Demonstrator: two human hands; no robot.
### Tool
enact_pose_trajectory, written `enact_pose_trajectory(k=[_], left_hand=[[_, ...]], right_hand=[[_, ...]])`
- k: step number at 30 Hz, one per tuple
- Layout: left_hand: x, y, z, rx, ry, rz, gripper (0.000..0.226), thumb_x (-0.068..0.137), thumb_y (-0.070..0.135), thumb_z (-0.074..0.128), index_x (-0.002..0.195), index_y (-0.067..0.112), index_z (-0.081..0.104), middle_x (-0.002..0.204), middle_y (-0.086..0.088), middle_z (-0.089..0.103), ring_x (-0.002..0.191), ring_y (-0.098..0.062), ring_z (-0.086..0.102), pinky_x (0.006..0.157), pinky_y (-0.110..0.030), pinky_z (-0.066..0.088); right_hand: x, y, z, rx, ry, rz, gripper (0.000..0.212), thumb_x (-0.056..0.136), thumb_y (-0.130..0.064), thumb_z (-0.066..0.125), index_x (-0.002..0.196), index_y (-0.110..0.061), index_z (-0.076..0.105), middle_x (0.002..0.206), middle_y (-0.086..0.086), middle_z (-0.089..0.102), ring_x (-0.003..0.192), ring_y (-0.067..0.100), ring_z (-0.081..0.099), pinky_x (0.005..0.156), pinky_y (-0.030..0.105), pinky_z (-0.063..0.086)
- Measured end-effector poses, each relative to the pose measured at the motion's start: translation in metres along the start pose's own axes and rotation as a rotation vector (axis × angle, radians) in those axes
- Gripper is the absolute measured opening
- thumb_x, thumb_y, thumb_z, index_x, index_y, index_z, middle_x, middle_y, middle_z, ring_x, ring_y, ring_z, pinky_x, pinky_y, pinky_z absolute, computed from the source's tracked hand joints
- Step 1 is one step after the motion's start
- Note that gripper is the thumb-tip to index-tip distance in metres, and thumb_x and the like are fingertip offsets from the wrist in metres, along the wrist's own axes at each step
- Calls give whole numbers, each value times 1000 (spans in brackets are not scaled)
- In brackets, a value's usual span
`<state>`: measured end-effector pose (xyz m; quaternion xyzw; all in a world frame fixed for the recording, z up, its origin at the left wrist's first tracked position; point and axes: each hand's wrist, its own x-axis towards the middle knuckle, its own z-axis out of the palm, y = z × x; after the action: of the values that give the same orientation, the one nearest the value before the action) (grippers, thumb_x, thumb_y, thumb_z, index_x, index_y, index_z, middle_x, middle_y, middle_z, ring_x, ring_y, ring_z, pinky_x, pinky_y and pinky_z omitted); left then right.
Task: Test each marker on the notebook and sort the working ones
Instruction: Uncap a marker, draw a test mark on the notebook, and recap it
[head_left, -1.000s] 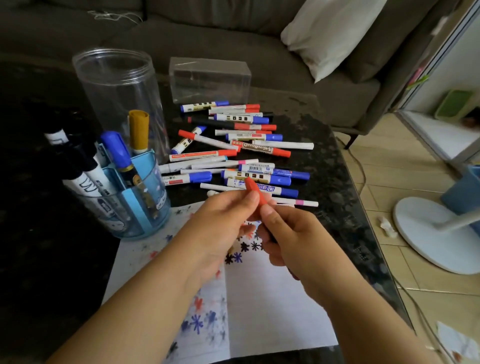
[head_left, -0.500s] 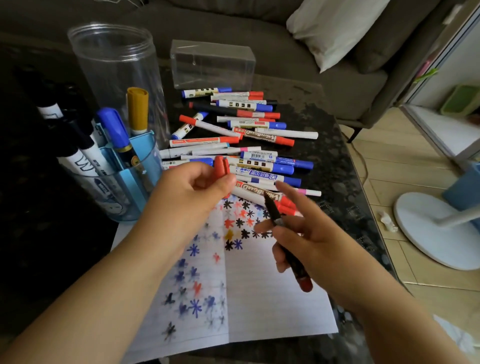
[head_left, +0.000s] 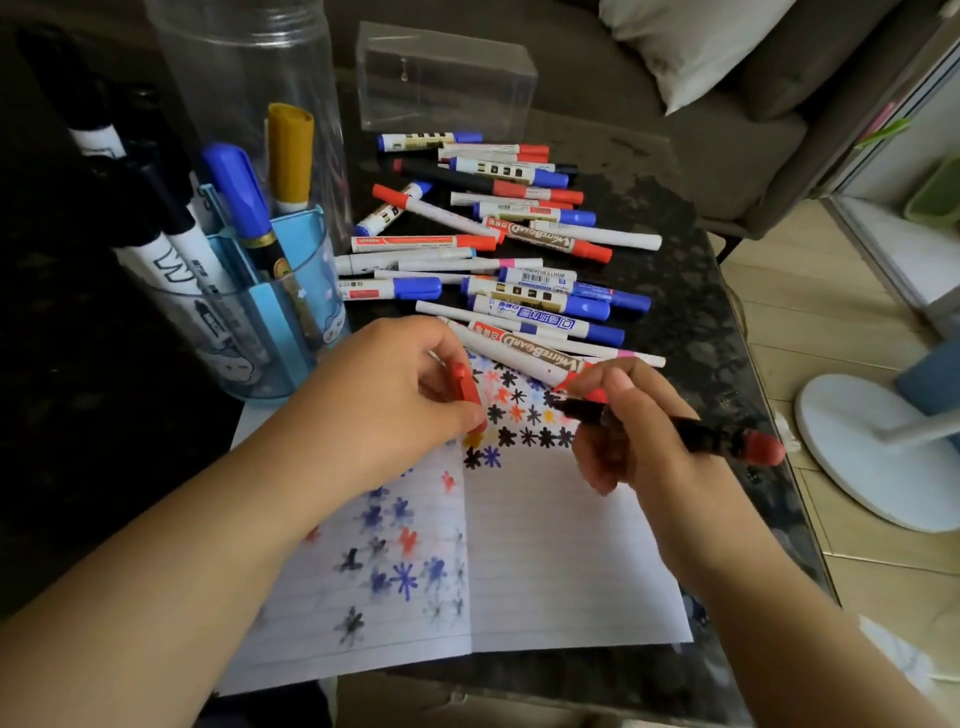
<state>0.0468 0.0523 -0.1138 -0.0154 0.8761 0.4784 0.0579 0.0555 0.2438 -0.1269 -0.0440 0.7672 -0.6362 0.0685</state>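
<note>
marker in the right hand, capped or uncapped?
Uncapped. The black marker in the right hand has its bare tip over the notebook; the left hand holds the red cap.

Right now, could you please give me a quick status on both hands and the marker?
Left hand holds red cap. Right hand grips uncapped marker, tip over notebook. Marker pile beyond, nothing blocking.

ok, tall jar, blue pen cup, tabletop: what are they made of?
Tall jar: clear, glossy, probably plastic; the sofa shows through it.
Blue pen cup: translucent blue plastic, markers visible through the wall.
Tabletop: dark speckled, polished, looks like stone, maybe laminate.
</note>
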Motion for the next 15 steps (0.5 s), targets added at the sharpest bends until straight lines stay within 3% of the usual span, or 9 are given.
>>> enact_pose_trajectory(k=[8, 15], left_hand=[[2, -5, 4, 51, -1, 30, 21, 66, 18, 82, 72, 27, 64, 66, 12, 66, 62, -3, 62, 72, -37, 55], [3, -7, 6, 103, -5, 47, 26, 70, 19, 79, 85, 31, 62, 77, 12, 64, 68, -5, 60, 72, -32, 53]], right_hand=[[-2, 24, 19, -130, 37, -110, 23, 84, -5, 63, 69, -8, 46, 50, -2, 45, 43, 7, 38, 42, 19, 31], [-3, 31, 25, -291, 87, -256, 28, 83, -12, 66, 64, -11, 45, 57, -5, 46, 50, 4, 39, 47, 17, 32]])
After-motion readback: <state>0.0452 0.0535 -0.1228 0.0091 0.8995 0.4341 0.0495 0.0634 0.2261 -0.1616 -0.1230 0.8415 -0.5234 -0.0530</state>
